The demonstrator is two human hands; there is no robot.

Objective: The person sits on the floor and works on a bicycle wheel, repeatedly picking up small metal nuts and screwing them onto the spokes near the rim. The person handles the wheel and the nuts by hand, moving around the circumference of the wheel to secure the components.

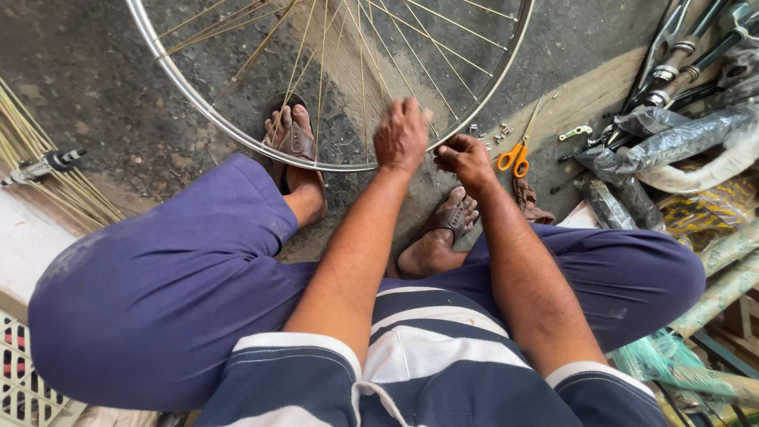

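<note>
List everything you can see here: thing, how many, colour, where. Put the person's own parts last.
Bicycle wheel rim: one, silver with thin brass-coloured spokes, standing on the ground in front of the person.
Scissors: one, orange handles, on the ground right of the rim.
Small nipples: several, silver, scattered on the ground by the rim's right edge.
Loose spokes: a bundle, brass-coloured, far left.
Hub: one, black and silver, lying on the loose spokes.
Wrapped bicycle parts: several, in clear and grey plastic, upper right.
Plastic crate: one, cream, lower left corner.
Sandals: two, brown, on the feet.
Left hand: at the rim and spokes.
Right hand: fingers pinched at the rim's edge; what they hold is too small to tell.
</note>
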